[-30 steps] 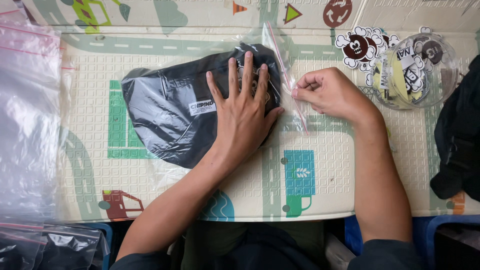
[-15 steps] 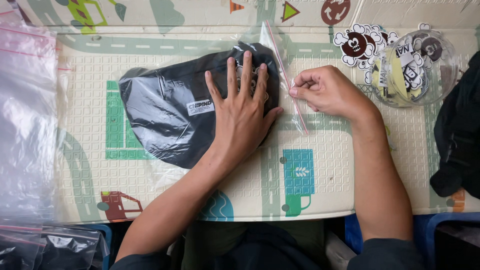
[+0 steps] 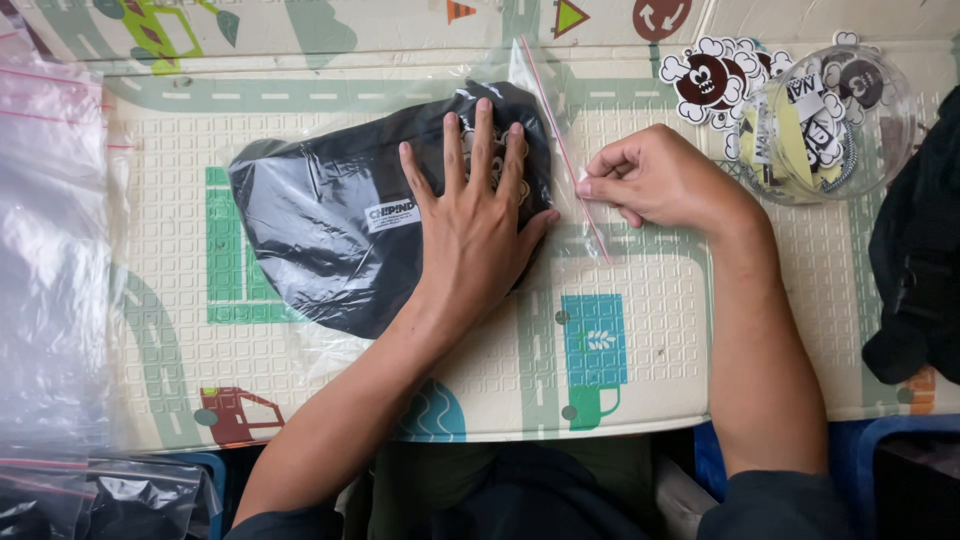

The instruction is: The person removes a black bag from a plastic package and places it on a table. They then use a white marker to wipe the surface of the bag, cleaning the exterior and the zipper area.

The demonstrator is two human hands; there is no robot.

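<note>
A black pouch bag (image 3: 330, 225) with a small white label lies inside a clear zip-top plastic bag (image 3: 545, 110) on a patterned play mat (image 3: 640, 330). My left hand (image 3: 480, 225) rests flat on the right part of the bagged pouch, fingers spread and pressing down. My right hand (image 3: 655, 180) pinches the plastic bag's red-lined zip strip (image 3: 565, 150) at its right end, between thumb and fingers.
A round clear tub of stickers (image 3: 825, 125) stands at the upper right, with cartoon stickers (image 3: 715, 75) beside it. Dark fabric (image 3: 915, 250) lies at the right edge. A stack of clear zip bags (image 3: 50, 250) covers the left; packed bags (image 3: 100, 500) sit bottom left.
My right hand has slid a little up along the zip strip. My left hand stays pressed flat on the pouch.
</note>
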